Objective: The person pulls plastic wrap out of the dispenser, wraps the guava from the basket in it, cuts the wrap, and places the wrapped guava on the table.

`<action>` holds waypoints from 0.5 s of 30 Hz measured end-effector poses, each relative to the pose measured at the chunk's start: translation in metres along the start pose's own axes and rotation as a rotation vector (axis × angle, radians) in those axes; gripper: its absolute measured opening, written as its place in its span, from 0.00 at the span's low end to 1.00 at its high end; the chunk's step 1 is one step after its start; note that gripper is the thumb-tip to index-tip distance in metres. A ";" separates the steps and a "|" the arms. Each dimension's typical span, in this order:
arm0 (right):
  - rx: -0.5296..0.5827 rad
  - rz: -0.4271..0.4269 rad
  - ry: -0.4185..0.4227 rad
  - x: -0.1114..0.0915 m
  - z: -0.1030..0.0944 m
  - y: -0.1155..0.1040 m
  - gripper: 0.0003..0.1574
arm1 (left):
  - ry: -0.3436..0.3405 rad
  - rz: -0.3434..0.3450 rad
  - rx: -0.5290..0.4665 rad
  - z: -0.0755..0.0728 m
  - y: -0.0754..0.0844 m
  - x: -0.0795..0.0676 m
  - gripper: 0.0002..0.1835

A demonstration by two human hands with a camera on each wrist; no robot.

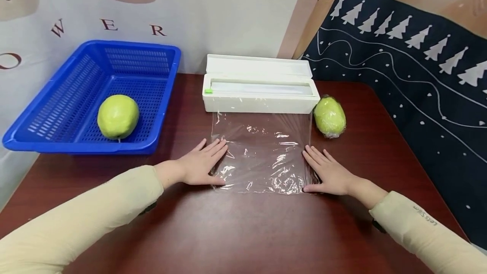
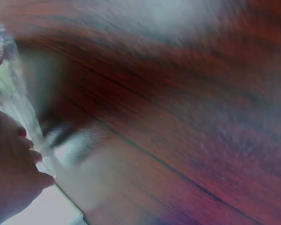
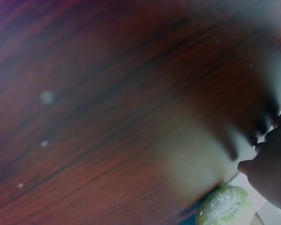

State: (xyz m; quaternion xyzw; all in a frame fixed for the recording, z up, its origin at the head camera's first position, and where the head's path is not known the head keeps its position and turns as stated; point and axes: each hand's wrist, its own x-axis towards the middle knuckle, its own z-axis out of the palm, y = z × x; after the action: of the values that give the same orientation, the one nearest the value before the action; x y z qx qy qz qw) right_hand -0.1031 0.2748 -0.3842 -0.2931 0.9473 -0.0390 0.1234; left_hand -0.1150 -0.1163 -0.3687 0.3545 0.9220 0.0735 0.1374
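Note:
A sheet of clear plastic wrap [image 1: 262, 155] lies spread on the table, running out from the front of a white wrap dispenser box [image 1: 260, 104] with its lid raised. My left hand [image 1: 199, 162] rests flat with fingers spread on the sheet's left edge. On the opposite edge, my right hand [image 1: 329, 172] lies flat in the same way. Just right of the box sits a green fruit wrapped in plastic [image 1: 329, 116], seen also in the right wrist view [image 3: 224, 206]. The left wrist view shows part of the left hand [image 2: 11, 164] beside the film.
A blue plastic basket [image 1: 161, 109] stands at the left, holding an unwrapped green fruit [image 1: 118, 116]. The dark red wooden table [image 1: 243, 231] reaches a printed wall cloth behind and a navy tree-patterned cloth [image 1: 399, 79] on the right. A green slider [image 1: 208, 91] sits on the box.

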 end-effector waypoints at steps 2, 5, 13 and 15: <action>0.012 0.004 -0.001 -0.002 0.000 0.001 0.65 | 0.041 0.002 -0.016 -0.006 0.001 -0.001 0.51; 0.022 0.009 0.008 -0.004 0.000 0.002 0.64 | 0.142 -0.010 -0.027 -0.025 -0.001 -0.004 0.49; 0.032 0.015 0.030 -0.007 0.000 0.005 0.64 | 0.522 -0.288 -0.133 -0.093 -0.031 -0.030 0.38; 0.029 0.013 0.031 -0.006 -0.001 0.005 0.64 | 0.541 -0.419 -0.201 -0.108 -0.045 -0.041 0.39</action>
State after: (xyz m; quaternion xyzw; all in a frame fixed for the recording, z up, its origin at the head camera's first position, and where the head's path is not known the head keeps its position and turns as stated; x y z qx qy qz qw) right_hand -0.1019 0.2824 -0.3828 -0.2845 0.9503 -0.0565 0.1134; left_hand -0.1474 -0.1818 -0.2680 0.1103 0.9658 0.2253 -0.0656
